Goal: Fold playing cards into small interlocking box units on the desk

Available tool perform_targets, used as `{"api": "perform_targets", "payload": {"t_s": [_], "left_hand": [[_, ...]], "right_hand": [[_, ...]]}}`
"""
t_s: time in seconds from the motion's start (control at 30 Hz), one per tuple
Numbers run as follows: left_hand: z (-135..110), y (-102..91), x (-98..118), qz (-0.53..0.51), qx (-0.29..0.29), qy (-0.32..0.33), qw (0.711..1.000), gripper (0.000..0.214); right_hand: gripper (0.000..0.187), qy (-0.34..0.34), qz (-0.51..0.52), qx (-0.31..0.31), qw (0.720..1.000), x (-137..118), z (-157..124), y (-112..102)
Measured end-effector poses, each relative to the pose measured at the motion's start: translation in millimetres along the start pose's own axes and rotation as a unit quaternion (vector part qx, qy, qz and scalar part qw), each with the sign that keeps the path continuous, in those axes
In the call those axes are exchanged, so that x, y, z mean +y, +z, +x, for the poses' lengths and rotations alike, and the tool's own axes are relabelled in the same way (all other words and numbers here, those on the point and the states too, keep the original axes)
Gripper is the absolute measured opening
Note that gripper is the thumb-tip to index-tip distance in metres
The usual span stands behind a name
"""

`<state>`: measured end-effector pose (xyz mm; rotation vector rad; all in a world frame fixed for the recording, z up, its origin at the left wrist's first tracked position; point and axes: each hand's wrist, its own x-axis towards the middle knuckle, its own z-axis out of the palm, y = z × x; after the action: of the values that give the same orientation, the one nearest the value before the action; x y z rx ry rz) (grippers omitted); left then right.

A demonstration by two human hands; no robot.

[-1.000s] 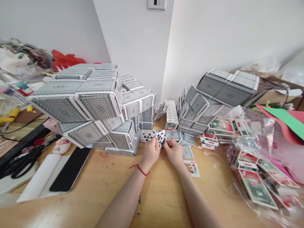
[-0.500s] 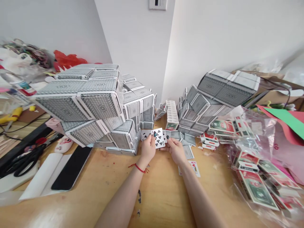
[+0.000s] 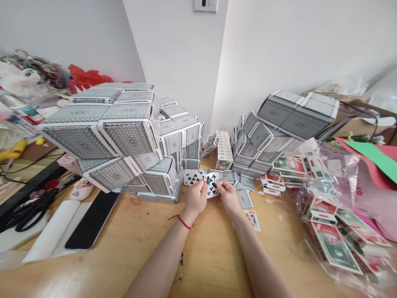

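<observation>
My left hand [image 3: 196, 197], with a red string at the wrist, and my right hand [image 3: 228, 196] meet over the wooden table [image 3: 149, 244]. Both pinch one playing card [image 3: 212, 185], face up and showing black clubs, bent between the fingertips. Another clubs card [image 3: 192, 177] lies flat just behind my left hand. A face card [image 3: 252, 218] lies on the table beside my right forearm. Loose grey-backed cards [image 3: 243, 194] lie beyond my right hand.
A large structure of grey-backed cards [image 3: 124, 132] rises at the left, a smaller one [image 3: 279, 124] at the right against the wall. Card boxes in clear bags [image 3: 335, 231] fill the right side. A black phone [image 3: 89, 221], white paper and black scissors [image 3: 27, 209] lie at left.
The clubs card was held flat and face up between both hands half a second ago; now it is bent and drawn lower and closer between the fingertips. The hands stay in place.
</observation>
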<state>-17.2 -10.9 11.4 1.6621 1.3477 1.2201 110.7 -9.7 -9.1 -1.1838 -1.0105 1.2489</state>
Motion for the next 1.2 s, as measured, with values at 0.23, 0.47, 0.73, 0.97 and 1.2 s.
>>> {"api": "perform_targets", "payload": {"t_s": [0.23,0.47,0.73,0.97,1.2], "left_hand": [[3,3.2,9,-0.158,-0.002,-0.083,0.984,0.023],[1,17.2,7,-0.294,0.052,-0.177,0.938,0.028],[-2,25.3,-1,-0.383,0.129,-0.224,0.887,0.031],[2,20.6,-2,-0.369,0.132,-0.212,0.895,0.030],[7,17.7,4,-0.306,0.051,-0.175,0.934,0.032]], "right_hand": [[0.019,-0.074,-0.096,0.000,0.993,-5,-5,6],[0.008,-0.120,-0.180,0.005,0.976,-6,-11,13],[0.014,-0.159,-0.220,0.006,0.962,-7,-14,16],[0.020,-0.120,-0.125,-0.030,0.984,-9,-12,18],[0.013,-0.050,0.038,-0.008,0.998,-4,-5,9]]}}
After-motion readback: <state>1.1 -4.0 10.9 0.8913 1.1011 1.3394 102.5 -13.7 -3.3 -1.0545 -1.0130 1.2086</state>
